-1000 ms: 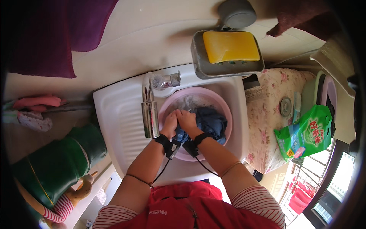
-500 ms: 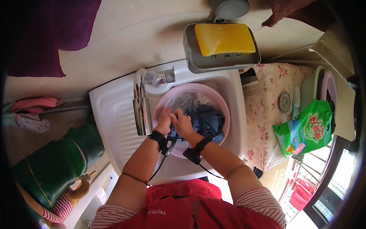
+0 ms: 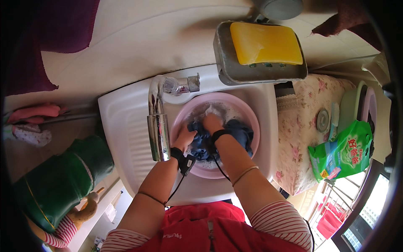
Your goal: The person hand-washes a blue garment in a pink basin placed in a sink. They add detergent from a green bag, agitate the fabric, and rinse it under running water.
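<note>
A pink basin (image 3: 252, 112) stands in the white sink (image 3: 126, 138) and holds foamy water with a soaked dark blue garment (image 3: 240, 133). My left hand (image 3: 184, 137) is at the basin's left side, its fingers closed on a fold of the garment with the thumb on top. Farther in, my right hand (image 3: 213, 122) dips into the suds beside the cloth. Foam and a small splash hide its fingertips, so its grip does not show. Black straps with small devices circle both wrists.
A chrome faucet (image 3: 158, 130) overhangs the sink left of the basin. Yellow soap (image 3: 266, 43) rests on a grey wall holder (image 3: 260, 75) above the back rim. To the right, a floral-covered surface (image 3: 289, 147) bears a brush (image 3: 334, 119) and a green detergent bag (image 3: 346, 151).
My hands were close together at the basin's left. The right hand has moved right and away into the foam, while the left stays near the rim. The view has shifted slightly.
</note>
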Demonstrator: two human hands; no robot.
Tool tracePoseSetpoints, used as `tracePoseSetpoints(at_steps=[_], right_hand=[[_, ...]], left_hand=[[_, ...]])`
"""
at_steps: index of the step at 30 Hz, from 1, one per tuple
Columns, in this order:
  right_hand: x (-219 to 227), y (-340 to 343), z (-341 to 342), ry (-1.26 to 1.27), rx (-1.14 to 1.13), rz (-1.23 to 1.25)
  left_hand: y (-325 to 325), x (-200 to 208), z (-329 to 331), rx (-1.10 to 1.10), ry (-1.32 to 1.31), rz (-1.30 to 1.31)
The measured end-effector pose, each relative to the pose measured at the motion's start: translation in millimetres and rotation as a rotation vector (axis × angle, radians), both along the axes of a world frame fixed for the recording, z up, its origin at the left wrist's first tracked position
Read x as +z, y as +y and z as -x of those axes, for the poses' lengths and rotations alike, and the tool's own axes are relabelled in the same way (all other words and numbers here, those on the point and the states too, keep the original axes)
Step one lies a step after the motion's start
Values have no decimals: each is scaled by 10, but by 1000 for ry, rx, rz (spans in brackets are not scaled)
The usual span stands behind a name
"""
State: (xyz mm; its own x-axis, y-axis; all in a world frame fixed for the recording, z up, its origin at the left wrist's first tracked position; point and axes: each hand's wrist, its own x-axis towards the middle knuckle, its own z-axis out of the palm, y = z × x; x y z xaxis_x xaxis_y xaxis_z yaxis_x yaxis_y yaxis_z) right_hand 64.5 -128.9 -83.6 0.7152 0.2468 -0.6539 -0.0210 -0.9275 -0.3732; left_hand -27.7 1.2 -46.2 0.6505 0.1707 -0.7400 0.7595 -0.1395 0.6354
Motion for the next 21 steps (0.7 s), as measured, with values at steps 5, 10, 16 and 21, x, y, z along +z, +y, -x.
tracePoseSetpoints(at_steps=[5, 10, 16, 21], right_hand=[[584, -24, 153, 102, -472, -545], [823, 76, 612, -283, -286, -618], [571, -138, 315, 117, -904, -744], [835, -468, 251, 622, -621, -688]], left_hand=[[10, 111, -70, 631, 27, 466], [-99, 287, -135, 510, 17, 648], [-146, 556, -185, 324, 8, 499], [29, 628, -142, 485, 132, 777]])
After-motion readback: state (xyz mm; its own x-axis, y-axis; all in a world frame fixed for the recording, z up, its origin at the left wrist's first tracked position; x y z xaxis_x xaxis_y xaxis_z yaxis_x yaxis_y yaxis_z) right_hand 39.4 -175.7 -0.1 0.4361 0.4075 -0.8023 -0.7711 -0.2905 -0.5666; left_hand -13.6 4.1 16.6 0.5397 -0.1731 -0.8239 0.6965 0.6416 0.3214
